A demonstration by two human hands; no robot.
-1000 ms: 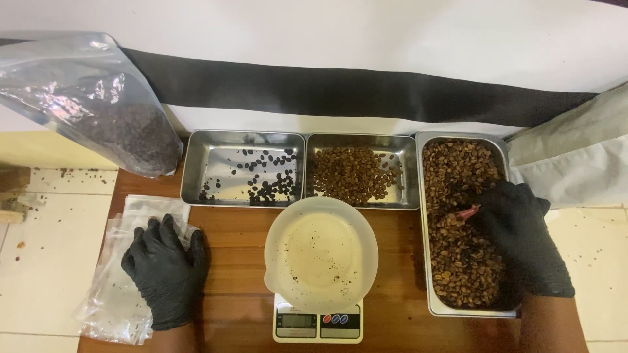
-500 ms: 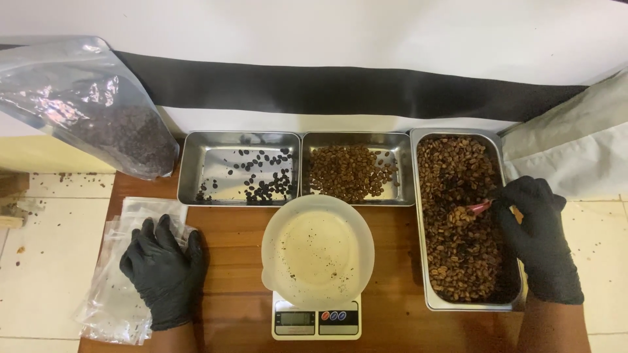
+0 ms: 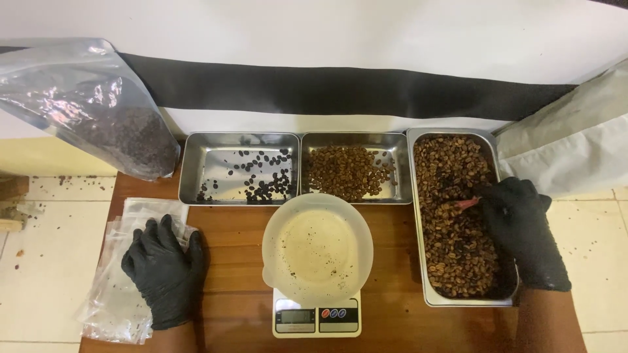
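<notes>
Your right hand (image 3: 521,229) is down in the long steel tray (image 3: 458,302) of brown beans (image 3: 451,222) on the right, fingers pinched shut around a small reddish tool (image 3: 467,204) whose tip sits among the beans. Your left hand (image 3: 165,269) lies flat and spread, palm down, holding nothing, on the stack of clear plastic bags (image 3: 111,307) at the left of the wooden table (image 3: 229,229). Between them, a pale empty bowl (image 3: 317,245) sits on the small scale (image 3: 316,318).
</notes>
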